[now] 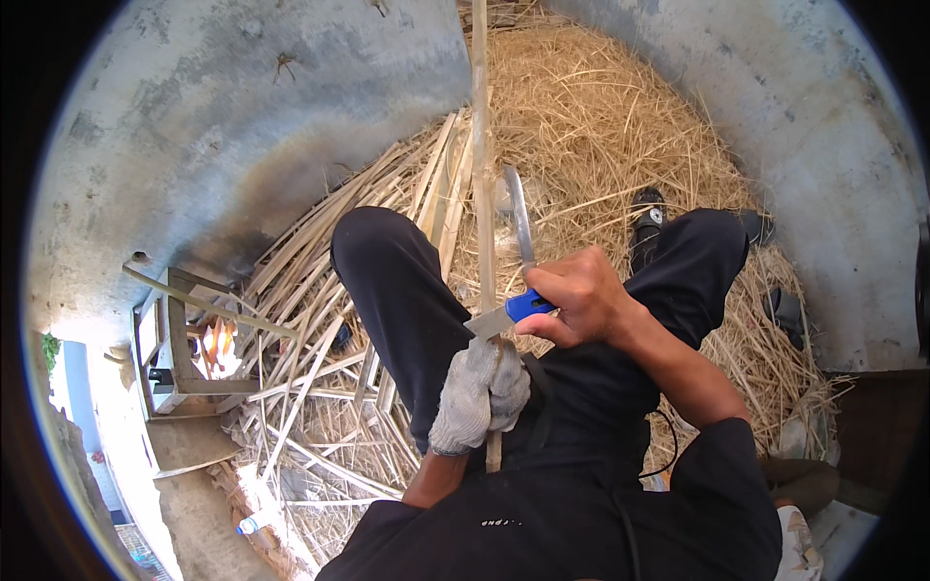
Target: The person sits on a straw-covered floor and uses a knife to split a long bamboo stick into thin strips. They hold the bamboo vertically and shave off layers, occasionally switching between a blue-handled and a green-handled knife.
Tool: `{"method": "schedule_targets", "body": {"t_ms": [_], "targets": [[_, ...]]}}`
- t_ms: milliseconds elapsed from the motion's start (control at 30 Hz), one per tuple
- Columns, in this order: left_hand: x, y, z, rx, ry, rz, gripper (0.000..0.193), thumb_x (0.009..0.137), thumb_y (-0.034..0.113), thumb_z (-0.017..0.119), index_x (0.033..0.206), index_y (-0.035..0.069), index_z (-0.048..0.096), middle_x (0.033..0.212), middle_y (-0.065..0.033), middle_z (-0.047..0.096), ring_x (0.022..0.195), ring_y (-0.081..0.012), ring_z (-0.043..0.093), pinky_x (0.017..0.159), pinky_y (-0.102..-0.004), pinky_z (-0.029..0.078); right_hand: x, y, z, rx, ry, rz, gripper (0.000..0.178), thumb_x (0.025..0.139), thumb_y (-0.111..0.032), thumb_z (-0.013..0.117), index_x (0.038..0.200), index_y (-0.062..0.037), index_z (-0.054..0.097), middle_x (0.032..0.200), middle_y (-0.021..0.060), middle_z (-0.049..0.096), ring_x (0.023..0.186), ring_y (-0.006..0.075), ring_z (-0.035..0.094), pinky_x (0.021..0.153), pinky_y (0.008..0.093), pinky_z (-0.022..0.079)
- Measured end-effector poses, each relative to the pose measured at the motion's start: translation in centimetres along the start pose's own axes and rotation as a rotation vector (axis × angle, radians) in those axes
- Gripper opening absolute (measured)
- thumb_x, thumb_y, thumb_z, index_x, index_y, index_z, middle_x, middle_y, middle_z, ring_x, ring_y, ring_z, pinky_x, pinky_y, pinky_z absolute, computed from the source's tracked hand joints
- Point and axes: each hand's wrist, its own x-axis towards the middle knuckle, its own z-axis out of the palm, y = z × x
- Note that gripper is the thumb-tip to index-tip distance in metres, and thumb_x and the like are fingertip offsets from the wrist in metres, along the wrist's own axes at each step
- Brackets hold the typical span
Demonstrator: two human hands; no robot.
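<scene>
My left hand (477,392), in a grey knit glove, is closed around a long pale strip of bamboo or wood (482,194). The strip stands between my knees, its lower end showing below the glove. Bare, my right hand (584,295) grips a blue-handled knife (526,305). The knife's short, wide blade lies across the strip just above the glove. A long, slightly curved metal blade (519,218) rises from beside my right fingers; its lower end is hidden, and I cannot tell whether that hand also holds it.
Split strips (334,232) are heaped at the left, with straw-like shavings (591,107) ahead. Grey walls (242,107) rise on both sides. A wooden frame (179,339) stands at the left, beside a bright opening. Dark footwear (647,223) shows near my right knee.
</scene>
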Motion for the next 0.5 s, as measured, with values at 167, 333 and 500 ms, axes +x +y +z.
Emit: {"method": "schedule_targets", "body": {"t_ms": [167,333,500], "targets": [[0.0,0.0,-0.4,-0.109,-0.093,0.094,0.054,0.103,0.056,0.03,0.069,0.015,0.038,0.043,0.0022,0.031,0.029,-0.0112,0.026,0.029,-0.0255,0.024,2.7,-0.6,0.7,-0.156,0.179,-0.014,0.061,0.084,-0.062,0.064,0.06,-0.0093,0.047,0.049,0.0048,0.047,0.039,0.0219,0.049,0.038,0.0354,0.036],[-0.2,-0.7,-0.2,-0.039,-0.058,0.114,0.053,0.103,0.056,0.029,0.07,0.016,0.038,0.042,0.0036,0.029,0.029,-0.0096,0.025,0.028,-0.0244,0.023,6.2,3.2,-0.5,-0.341,0.368,-0.011,0.063,0.088,-0.063,0.059,0.058,-0.01,0.046,0.047,0.003,0.045,0.037,0.0191,0.046,0.036,0.0338,0.034],[-0.9,-2.0,-0.4,0.031,-0.142,-0.054,0.047,0.101,0.047,0.043,0.07,0.012,0.037,0.052,0.0023,0.033,0.039,-0.0088,0.033,0.034,-0.0246,0.027,7.2,12.3,-4.5,-0.222,0.734,0.822,0.07,0.098,-0.062,0.042,0.056,-0.007,0.049,0.045,0.0021,0.044,0.037,0.0164,0.041,0.036,0.0369,0.028]]}}
